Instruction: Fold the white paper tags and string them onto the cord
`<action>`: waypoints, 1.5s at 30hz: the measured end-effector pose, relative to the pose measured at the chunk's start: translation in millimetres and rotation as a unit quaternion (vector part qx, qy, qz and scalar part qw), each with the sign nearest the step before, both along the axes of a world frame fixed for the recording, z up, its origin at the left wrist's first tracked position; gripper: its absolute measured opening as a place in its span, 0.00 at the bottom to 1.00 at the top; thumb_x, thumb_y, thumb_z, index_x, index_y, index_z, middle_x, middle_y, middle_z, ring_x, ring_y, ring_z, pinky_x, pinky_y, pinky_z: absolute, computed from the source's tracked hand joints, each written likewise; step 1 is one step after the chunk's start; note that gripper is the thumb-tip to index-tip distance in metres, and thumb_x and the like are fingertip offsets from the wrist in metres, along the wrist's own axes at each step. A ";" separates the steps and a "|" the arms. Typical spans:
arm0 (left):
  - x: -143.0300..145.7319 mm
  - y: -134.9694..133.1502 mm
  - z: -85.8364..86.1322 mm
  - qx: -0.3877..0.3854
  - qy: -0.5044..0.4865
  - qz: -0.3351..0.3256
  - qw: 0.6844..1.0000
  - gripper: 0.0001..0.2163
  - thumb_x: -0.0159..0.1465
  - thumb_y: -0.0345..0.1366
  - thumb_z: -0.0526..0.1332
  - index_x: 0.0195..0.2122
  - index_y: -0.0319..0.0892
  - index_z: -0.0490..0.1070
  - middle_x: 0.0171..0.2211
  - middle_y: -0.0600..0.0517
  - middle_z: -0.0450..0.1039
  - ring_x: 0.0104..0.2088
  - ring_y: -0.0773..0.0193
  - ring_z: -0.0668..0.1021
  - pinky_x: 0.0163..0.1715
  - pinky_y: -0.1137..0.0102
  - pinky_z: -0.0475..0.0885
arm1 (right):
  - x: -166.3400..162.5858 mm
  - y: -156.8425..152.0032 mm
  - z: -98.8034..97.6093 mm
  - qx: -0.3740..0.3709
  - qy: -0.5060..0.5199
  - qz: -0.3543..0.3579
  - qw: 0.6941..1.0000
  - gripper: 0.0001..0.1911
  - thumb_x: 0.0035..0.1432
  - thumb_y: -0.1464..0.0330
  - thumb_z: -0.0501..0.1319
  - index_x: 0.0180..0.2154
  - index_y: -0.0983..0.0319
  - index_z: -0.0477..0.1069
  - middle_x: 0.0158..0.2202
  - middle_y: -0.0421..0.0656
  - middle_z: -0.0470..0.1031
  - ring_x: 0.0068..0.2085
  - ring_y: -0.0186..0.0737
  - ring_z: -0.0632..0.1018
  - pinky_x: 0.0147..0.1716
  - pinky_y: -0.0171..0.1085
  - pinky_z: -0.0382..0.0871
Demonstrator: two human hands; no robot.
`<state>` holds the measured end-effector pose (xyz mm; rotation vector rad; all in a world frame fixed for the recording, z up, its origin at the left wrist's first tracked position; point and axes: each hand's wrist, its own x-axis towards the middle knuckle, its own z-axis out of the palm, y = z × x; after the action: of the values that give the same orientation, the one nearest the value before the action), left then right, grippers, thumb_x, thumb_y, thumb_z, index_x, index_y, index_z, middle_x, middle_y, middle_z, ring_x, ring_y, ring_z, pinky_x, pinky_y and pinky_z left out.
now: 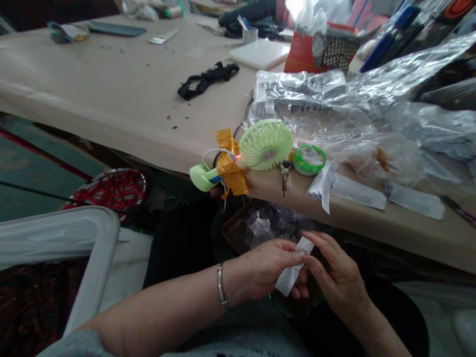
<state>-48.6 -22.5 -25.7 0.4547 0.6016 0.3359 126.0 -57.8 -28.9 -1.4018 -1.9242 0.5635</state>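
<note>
A white label strip (289, 278) with small print lies slanted between my hands, above my lap. My left hand (266, 267) is closed on it, thumb on the printed face and fingers behind. At the strip's upper end, the thumb and fingers of my right hand (336, 270) close about its edge; their exact contact is partly hidden. On the table edge beyond are a folded bundle of labels (323, 184), a loose label strip (359, 190) and another printed strip (415, 201).
A green fan (266, 145) is fixed to the table edge with brown tape (232, 173). Beside it are a soldering-iron-like tool (284, 178) and a green round container (309, 159). Clear plastic bags (316, 109) cover the right side. A white bin (107, 233) stands at left.
</note>
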 end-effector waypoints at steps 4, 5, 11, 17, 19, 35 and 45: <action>-6.4 0.2 1.0 -0.003 -0.005 0.023 1.000 0.14 0.57 0.45 0.64 0.33 0.38 0.70 0.21 0.55 0.68 0.19 0.68 0.74 0.21 0.74 0.69 | -6.7 5.0 -1.4 -0.064 0.093 -0.050 0.992 0.18 0.60 0.63 0.59 0.51 0.58 0.69 0.45 0.46 0.77 0.44 0.42 0.79 0.44 0.39 0.75; -8.4 0.3 1.5 -0.002 -0.006 0.029 1.000 0.15 0.57 0.46 0.64 0.34 0.38 0.70 0.21 0.55 0.68 0.19 0.68 0.74 0.21 0.74 0.69 | -9.1 6.9 -1.7 -0.094 0.137 -0.067 0.984 0.16 0.60 0.62 0.59 0.49 0.58 0.71 0.42 0.45 0.78 0.41 0.41 0.80 0.40 0.37 0.75; -18.5 2.5 7.2 0.030 0.017 0.067 0.997 0.16 0.57 0.47 0.63 0.36 0.38 0.70 0.21 0.56 0.66 0.20 0.69 0.73 0.21 0.75 0.66 | -26.9 24.0 -3.6 -0.254 0.318 -0.118 0.906 0.13 0.51 0.58 0.66 0.30 0.61 0.72 0.21 0.38 0.72 0.23 0.33 0.73 0.23 0.30 0.68; -24.6 8.3 8.5 0.073 0.056 0.108 0.990 0.16 0.55 0.48 0.62 0.32 0.38 0.68 0.20 0.56 0.66 0.19 0.70 0.72 0.20 0.75 0.64 | -40.0 42.4 -3.0 -0.275 0.337 -0.103 0.894 0.13 0.48 0.59 0.68 0.27 0.62 0.72 0.20 0.36 0.70 0.22 0.30 0.70 0.23 0.29 0.65; -27.1 12.1 7.5 0.089 0.069 0.118 0.987 0.16 0.56 0.48 0.62 0.32 0.38 0.69 0.20 0.56 0.66 0.19 0.70 0.71 0.20 0.75 0.64 | -45.4 47.2 -2.4 -0.274 0.358 -0.110 0.886 0.15 0.46 0.58 0.69 0.30 0.61 0.73 0.22 0.37 0.72 0.23 0.32 0.72 0.24 0.30 0.67; -41.1 47.5 18.8 0.389 0.254 0.124 0.877 0.11 0.63 0.36 0.56 0.25 0.38 0.68 0.22 0.56 0.64 0.25 0.71 0.65 0.26 0.76 0.59 | -66.3 69.4 -8.4 -0.219 0.414 -0.124 0.875 0.13 0.50 0.59 0.68 0.28 0.61 0.72 0.23 0.36 0.70 0.26 0.31 0.70 0.26 0.31 0.64; -39.7 67.6 29.0 0.557 0.334 0.178 0.739 0.12 0.65 0.34 0.55 0.25 0.40 0.70 0.22 0.57 0.69 0.24 0.73 0.68 0.26 0.77 0.59 | -78.6 81.4 -9.4 -0.150 0.443 -0.147 0.872 0.12 0.51 0.59 0.67 0.30 0.62 0.73 0.20 0.36 0.71 0.23 0.31 0.71 0.27 0.31 0.65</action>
<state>-88.3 45.1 3.3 1.6889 1.1752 0.9310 47.3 23.6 -38.3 -1.2498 -0.8947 1.1437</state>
